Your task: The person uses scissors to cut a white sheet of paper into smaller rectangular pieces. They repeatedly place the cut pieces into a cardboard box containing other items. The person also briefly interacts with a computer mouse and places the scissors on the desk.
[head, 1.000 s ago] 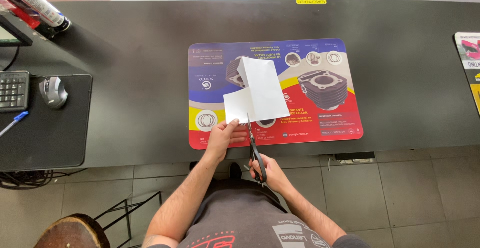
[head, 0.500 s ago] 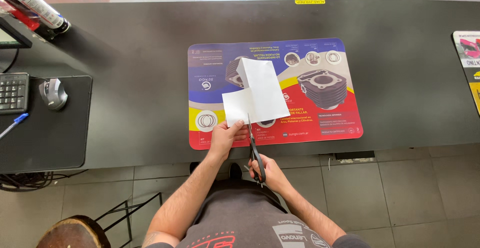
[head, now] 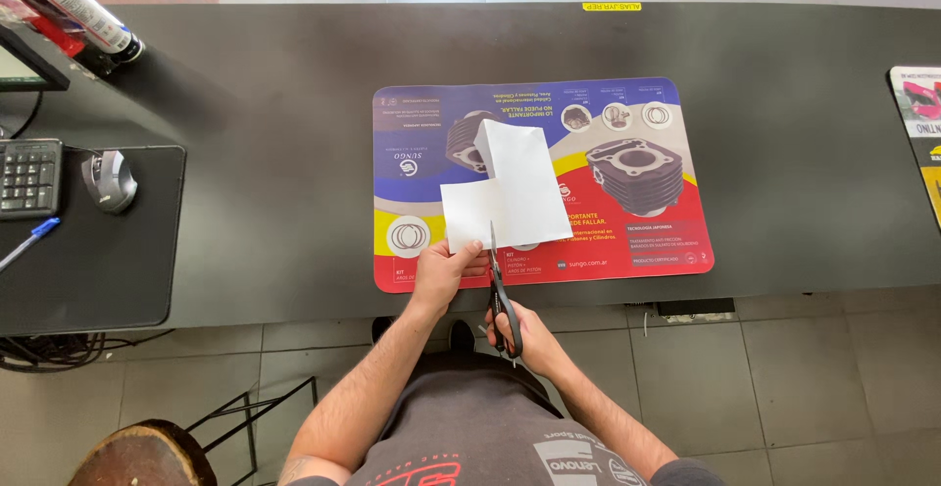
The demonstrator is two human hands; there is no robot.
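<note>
Near the body: right hand [head: 518, 327] clenched round the black-handled metal scissors [head: 500, 295], blades pointing up into the paper. Just beside it: left hand [head: 446, 268] pinching the bottom edge of the white sheet of paper [head: 510, 197]. Paper held above the colourful printed rectangular mat [head: 627, 221] on the long black table [head: 294, 153]. Cut looks only just begun at the bottom edge; most of the sheet uncut. Far left: grey computer mouse [head: 110, 180].
</note>
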